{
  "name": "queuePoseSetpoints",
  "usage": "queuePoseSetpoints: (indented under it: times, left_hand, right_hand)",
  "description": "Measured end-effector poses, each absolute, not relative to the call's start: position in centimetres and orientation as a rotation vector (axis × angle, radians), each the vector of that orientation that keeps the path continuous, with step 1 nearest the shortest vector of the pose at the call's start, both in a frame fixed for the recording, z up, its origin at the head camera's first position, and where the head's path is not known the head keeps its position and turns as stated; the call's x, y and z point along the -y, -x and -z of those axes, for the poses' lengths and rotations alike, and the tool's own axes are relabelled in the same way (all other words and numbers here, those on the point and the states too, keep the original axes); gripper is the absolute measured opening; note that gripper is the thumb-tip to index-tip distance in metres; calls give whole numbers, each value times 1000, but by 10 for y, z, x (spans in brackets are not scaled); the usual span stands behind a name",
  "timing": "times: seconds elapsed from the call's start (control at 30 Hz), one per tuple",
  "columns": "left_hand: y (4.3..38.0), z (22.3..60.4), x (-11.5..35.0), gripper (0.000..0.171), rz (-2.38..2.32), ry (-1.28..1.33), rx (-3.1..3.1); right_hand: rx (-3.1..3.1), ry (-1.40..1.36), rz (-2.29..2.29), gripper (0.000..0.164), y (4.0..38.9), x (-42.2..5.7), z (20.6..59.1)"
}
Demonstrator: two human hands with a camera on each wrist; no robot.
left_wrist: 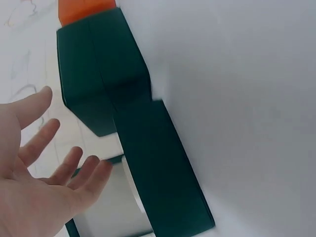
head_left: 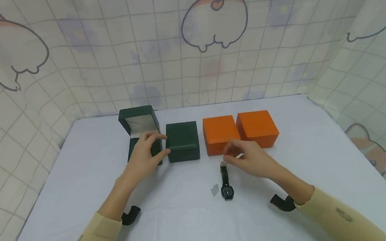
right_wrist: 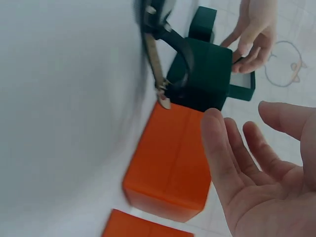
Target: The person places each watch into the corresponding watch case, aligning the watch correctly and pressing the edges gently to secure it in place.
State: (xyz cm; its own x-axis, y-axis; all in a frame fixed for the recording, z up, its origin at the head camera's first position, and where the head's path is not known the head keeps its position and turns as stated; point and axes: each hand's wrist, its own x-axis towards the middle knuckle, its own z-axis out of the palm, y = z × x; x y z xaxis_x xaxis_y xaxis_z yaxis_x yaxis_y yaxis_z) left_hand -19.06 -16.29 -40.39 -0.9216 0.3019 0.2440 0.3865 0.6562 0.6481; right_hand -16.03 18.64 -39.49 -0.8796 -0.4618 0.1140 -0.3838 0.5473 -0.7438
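My left hand (head_left: 144, 150) is over an open green watch box (head_left: 138, 111), its fingers spread toward the left side of a closed green box (head_left: 182, 134). In the left wrist view nothing lies between those fingers. A black wristwatch (head_left: 227, 191) rests on the table with its strap stretched away from me. My right hand (head_left: 247, 158) hovers at the strap's far end, just in front of an orange box (head_left: 220, 128). The right wrist view shows that hand's fingers loosely extended and apart from the watch (right_wrist: 168, 44).
A second orange box (head_left: 257, 125) stands right beside the first. Left of the watch lies a small grey patch (head_left: 214, 189) on the white tablecloth (head_left: 187, 219). Behind the table hangs a checked curtain (head_left: 141, 64) with cartoon animals.
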Motion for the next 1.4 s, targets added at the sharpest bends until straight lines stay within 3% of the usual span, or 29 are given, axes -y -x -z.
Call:
queuePoseSetpoints:
  times: [0.57, 1.4]
  left_hand:
    - [207, 416, 208, 46, 971, 554, 2897]
    - [224, 412, 239, 74, 767, 653, 3113]
  right_hand:
    - [-2370, 503, 1383, 50, 149, -199, 422]
    - [-2272, 395, 1388, 51, 145, -192, 435]
